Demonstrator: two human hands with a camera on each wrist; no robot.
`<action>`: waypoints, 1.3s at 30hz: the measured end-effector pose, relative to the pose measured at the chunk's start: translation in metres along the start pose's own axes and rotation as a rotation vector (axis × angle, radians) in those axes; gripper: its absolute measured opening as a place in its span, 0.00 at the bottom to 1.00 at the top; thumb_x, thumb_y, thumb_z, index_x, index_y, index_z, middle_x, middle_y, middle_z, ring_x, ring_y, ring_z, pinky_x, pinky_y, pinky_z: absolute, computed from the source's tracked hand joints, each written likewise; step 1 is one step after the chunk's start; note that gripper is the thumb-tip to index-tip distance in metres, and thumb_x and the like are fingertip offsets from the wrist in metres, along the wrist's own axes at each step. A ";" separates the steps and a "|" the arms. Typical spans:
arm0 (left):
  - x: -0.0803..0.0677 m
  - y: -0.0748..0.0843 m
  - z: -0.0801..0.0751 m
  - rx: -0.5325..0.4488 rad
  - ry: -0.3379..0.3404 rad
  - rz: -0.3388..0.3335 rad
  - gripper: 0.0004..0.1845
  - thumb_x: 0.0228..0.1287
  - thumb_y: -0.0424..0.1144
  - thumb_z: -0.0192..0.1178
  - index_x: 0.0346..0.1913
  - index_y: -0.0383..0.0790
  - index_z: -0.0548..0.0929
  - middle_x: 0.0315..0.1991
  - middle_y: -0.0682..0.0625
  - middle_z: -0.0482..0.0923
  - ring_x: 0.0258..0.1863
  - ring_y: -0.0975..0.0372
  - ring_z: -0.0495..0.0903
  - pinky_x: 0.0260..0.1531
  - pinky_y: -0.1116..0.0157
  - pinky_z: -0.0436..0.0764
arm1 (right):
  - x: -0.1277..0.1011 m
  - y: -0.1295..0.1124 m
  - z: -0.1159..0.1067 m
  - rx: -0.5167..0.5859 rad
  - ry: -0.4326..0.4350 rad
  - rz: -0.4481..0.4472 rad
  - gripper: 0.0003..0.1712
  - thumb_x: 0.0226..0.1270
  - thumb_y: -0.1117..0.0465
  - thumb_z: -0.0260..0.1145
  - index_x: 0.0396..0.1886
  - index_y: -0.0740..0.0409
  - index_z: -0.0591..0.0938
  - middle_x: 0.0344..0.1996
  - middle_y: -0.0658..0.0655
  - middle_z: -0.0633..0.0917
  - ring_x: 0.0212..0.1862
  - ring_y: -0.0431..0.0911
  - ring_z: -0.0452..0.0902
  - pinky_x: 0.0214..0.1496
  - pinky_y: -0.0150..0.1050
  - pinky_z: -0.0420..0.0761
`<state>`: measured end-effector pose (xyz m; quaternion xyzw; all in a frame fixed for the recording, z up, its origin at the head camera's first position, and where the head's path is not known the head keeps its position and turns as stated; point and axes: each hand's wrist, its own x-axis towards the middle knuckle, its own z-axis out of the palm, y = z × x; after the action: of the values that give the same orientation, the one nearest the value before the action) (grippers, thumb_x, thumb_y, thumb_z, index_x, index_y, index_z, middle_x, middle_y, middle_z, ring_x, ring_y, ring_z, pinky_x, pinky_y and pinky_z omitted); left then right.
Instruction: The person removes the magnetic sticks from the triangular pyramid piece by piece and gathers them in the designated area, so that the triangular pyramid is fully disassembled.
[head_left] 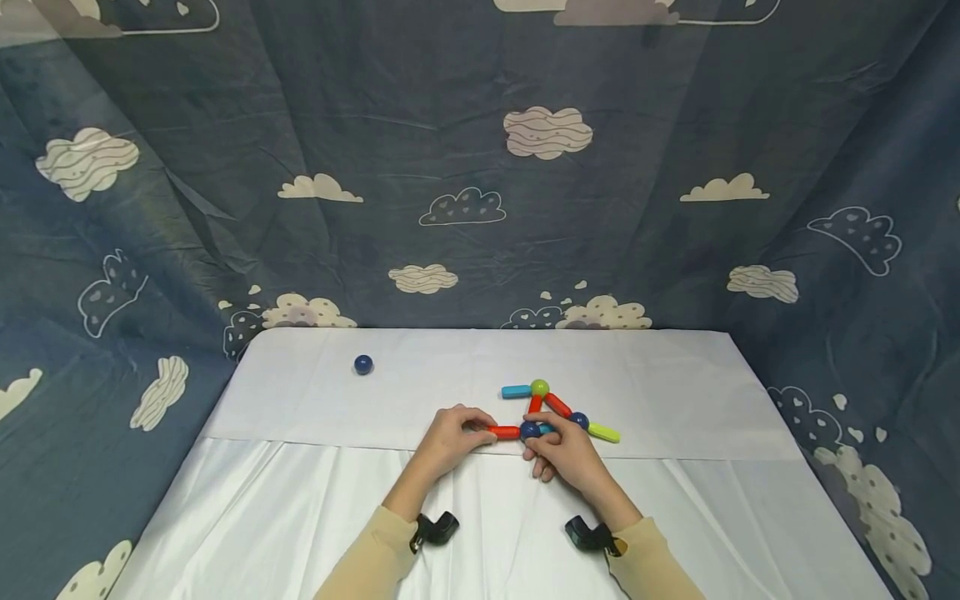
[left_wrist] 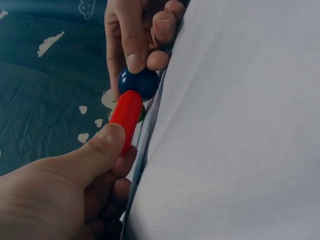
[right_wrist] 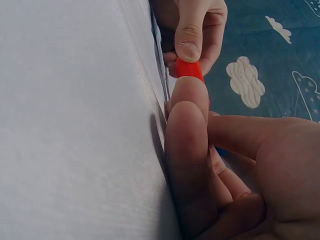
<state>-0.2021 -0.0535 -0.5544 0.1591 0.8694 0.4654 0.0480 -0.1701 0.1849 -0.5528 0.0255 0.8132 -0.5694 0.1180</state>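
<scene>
My left hand (head_left: 448, 439) pinches the left end of a red rod (head_left: 507, 432) between thumb and fingers. The rod's other end meets a dark blue ball (head_left: 530, 430), which my right hand (head_left: 573, 457) holds with its fingertips. In the left wrist view, the red rod (left_wrist: 128, 112) runs from my left thumb to the blue ball (left_wrist: 140, 82). A triangle continues from this ball: more red rods lead to a green ball (head_left: 540, 387), and a light blue rod, partly hidden by my right fingers, lies toward a second blue ball (head_left: 579, 420).
A light blue rod (head_left: 516, 392) sticks out left from the green ball, and a yellow-green rod (head_left: 604, 432) points right from the second blue ball. A loose dark blue ball (head_left: 363, 364) sits at the back left of the white-covered table (head_left: 300, 500). Cloud-patterned cloth (head_left: 465, 100) hangs around it.
</scene>
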 end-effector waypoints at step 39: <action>0.056 -0.057 -0.082 -0.112 0.389 -0.177 0.12 0.61 0.38 0.78 0.47 0.41 0.94 0.45 0.44 0.93 0.49 0.52 0.89 0.56 0.55 0.84 | -0.001 0.000 -0.003 0.047 -0.007 0.004 0.28 0.74 0.66 0.69 0.71 0.52 0.78 0.28 0.56 0.91 0.19 0.45 0.83 0.26 0.36 0.86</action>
<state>-0.2868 -0.1303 -0.5514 -0.0137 0.8457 0.5288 -0.0711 -0.1693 0.1875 -0.5511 0.0277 0.7992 -0.5881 0.1212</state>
